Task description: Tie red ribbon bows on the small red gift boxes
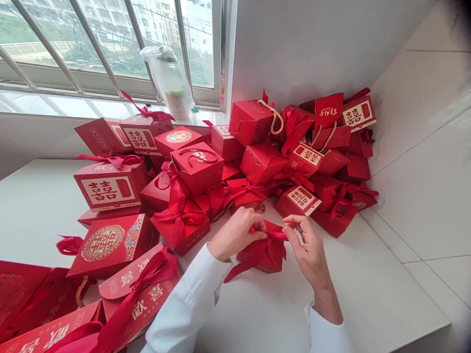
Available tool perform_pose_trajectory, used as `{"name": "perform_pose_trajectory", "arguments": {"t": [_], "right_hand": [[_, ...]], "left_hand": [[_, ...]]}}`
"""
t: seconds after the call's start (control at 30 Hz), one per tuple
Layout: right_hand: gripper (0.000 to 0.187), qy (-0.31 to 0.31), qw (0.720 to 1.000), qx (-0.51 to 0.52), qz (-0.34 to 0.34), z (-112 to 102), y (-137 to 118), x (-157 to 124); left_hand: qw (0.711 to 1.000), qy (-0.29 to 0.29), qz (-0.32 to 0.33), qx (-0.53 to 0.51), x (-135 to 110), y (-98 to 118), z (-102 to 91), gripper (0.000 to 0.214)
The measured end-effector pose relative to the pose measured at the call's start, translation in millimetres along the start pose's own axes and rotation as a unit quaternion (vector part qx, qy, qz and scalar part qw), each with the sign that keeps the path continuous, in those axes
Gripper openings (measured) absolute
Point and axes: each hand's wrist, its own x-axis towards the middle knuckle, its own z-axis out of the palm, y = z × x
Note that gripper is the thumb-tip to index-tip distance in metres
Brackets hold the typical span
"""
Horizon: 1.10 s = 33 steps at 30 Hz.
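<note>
1 white table (375, 279); heaped red boxes (196, 169), 20+ seen, exact no. obscured by overlap. 1 bagged cup (178, 102) on sill (211, 119). 1 work box (263, 257) on table, just in front of heap, betw. hands; 1 ribbon (276, 236) bowed on top. L hand (235, 233) back-up, fingers curled, ribbon pinched at L. R hand (308, 247) thumb-side up, fingers bent inward at ribbon's R end; pinch can't be confirmed.

The small box (263, 257) is red, its ribbon (278, 236) crimson, and a wide red box (117, 245) bears a gold medallion (103, 242).
</note>
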Motion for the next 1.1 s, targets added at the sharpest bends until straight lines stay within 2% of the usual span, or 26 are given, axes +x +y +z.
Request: {"name": "perform_pose_trajectory", "arguments": {"t": [0.2,0.33,0.47,0.63,0.77,0.9,1.0,1.1], "right_hand": [[0.027,-0.065,0.998,-0.01,0.014,-3.0,-4.2,-3.1],[0.022,-0.061,0.998,0.006,0.026,-0.9,-8.3,-2.9],[0.014,-0.081,0.997,-0.012,0.009,2.4,-10.4,-0.1],[0.019,-0.05,0.998,-0.009,0.021,8.1,-8.7,3.8],[0.022,-0.057,0.998,-0.011,0.033,9.6,-10.7,8.4],[0.021,-0.068,0.997,-0.041,0.004,10.5,-14.2,11.0],[0.022,-0.085,0.995,-0.048,-0.005,11.3,-14.9,9.9],[0.024,-0.079,0.996,-0.029,0.013,11.0,-14.4,7.7]], "left_hand": [[0.998,-0.004,0.005,-0.059,-0.5,2.5,-6.7,0.013],[0.996,-0.011,0.01,-0.089,-0.5,4.4,-8.7,0.013],[0.995,-0.01,0.005,-0.096,-0.5,4.7,-8.4,0.014],[0.994,-0.009,-0.002,-0.107,-2.3,4.9,-9.1,0.014],[0.994,-0.003,-0.007,-0.113,-2.4,4.0,-9.8,0.015],[0.997,0.037,-0.015,-0.06,-3.8,3.2,-7.8,0.012],[0.996,0.069,-0.059,-0.004,-10.3,9.0,-8.0,0.014],[0.988,0.038,-0.137,0.063,-19.2,19.4,-11.5,0.025]]}}
